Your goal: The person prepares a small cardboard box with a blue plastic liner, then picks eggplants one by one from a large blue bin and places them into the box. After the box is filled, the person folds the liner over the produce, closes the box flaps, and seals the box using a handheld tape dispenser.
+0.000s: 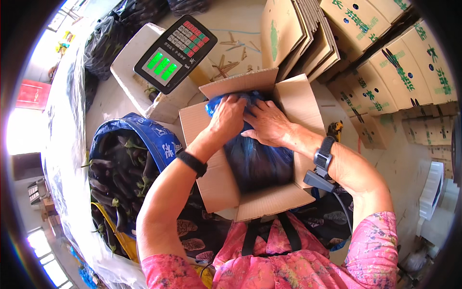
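An upright cardboard box [218, 180] stands in front of me with its flaps spread out. Inside it lies a blue plastic bag [260, 159] with dark contents, probably eggplants. My left hand [229, 117] is at the bag's gathered top near the far flap, its fingers bent into the plastic. My right hand [269, 123] lies beside it on the bag, fingers spread and pointing away from me. Whether either hand grips the plastic is hard to tell, as the fingertips are partly hidden in its folds.
A blue sack of eggplants [119, 169] stands at the left. Beyond it, a scale's display [175, 54] is lit above a white foam box [122, 72]. Flattened cartons [283, 32] lean behind the box, and printed cartons [400, 79] are stacked at the right. A tape dispenser [335, 128] lies nearby.
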Demonstrator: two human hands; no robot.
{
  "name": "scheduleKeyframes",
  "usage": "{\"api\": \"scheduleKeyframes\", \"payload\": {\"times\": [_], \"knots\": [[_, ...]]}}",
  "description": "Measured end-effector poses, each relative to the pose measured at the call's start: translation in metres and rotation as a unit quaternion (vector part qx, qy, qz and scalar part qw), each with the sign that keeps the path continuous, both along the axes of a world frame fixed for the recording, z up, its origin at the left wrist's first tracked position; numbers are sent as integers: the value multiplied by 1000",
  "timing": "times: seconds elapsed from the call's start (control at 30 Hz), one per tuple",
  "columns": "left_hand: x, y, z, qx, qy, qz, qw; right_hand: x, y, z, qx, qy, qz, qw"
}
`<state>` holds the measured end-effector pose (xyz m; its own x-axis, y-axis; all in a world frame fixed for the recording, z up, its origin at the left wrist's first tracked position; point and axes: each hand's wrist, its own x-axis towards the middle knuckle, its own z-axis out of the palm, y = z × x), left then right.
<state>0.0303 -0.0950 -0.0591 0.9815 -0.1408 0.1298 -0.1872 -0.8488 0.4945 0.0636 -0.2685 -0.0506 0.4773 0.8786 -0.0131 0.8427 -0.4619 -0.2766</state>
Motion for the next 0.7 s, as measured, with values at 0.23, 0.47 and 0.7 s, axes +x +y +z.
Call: {"api": "scheduleKeyframes", "payload": {"times": [0.23,0.47,0.7], "knots": [[-23,24,54,214,36,-57,975,18,16,-24,52,-41,-94,993],[-27,10,16,302,40,-56,951,21,31,-15,-30,87,-200,975],[-26,-2,2,366,-13,24,930,32,27,-27,-70,54,-198,976]]}}
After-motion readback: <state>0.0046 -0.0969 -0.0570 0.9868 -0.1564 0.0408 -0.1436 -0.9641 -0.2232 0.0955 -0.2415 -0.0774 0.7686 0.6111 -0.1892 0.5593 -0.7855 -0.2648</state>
